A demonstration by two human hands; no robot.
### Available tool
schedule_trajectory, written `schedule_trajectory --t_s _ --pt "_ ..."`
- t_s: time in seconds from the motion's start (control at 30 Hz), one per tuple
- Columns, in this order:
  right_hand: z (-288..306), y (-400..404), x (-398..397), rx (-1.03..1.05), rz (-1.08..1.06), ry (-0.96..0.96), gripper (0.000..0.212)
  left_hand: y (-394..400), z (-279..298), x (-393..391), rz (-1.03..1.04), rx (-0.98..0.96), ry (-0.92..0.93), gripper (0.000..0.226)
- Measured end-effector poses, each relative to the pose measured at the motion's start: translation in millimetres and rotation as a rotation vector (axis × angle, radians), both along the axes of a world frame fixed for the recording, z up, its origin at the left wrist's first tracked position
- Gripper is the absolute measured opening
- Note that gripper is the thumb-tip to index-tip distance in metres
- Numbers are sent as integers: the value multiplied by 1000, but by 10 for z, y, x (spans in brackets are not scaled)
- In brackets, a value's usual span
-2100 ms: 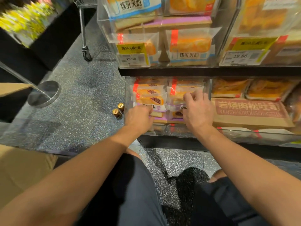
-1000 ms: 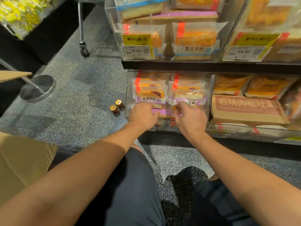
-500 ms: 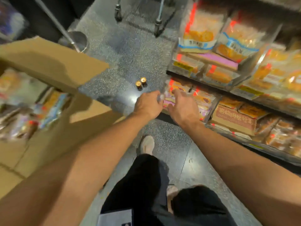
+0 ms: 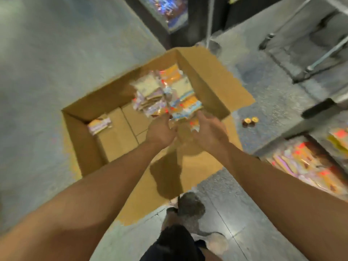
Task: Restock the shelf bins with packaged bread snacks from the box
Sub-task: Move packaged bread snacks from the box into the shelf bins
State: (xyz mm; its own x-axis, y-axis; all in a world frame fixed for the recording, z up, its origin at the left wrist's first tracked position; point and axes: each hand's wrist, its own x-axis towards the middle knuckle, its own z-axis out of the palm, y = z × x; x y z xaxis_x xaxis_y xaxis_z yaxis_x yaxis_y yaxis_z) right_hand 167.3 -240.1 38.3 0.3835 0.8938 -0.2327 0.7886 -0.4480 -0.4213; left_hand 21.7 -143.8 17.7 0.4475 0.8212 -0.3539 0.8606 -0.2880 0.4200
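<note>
Both bare forearms are stretched forward and converge over the open cardboard box (image 4: 205, 76). The left hand (image 4: 161, 131) is seen from its back at the box's near edge, its fingers hidden by blur. The right hand (image 4: 209, 129) is held just beside it, fingers extended toward the box's inside. Whether anything is gripped cannot be told.

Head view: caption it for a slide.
Both hands reach into the cardboard box toward a pile of snack packs.
</note>
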Motion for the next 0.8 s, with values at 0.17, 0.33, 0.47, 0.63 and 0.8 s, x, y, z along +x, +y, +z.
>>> schedule_trajectory --t_s 0.17,0.33,0.47,0.63,0.8 --pt "-340 1134 -646 -92 185 -1 56 883 -377 -840 156 -72 46 46" --pt "-893 2087 -1057 -187 285 -53 56 1606 -990 -1482 263 -89 117 48" --pt "-1400 2750 -1208 -191 373 -212 62 2025 -1564 -1834 327 -91 222 55" --pt "-2152 3368 -1075 -239 364 -383 89 2441 -2172 -2068 382 -69 363 73" --pt "-2585 3498 -992 -229 344 -413 100 2516 -2439 -1965 447 -153 367 84"
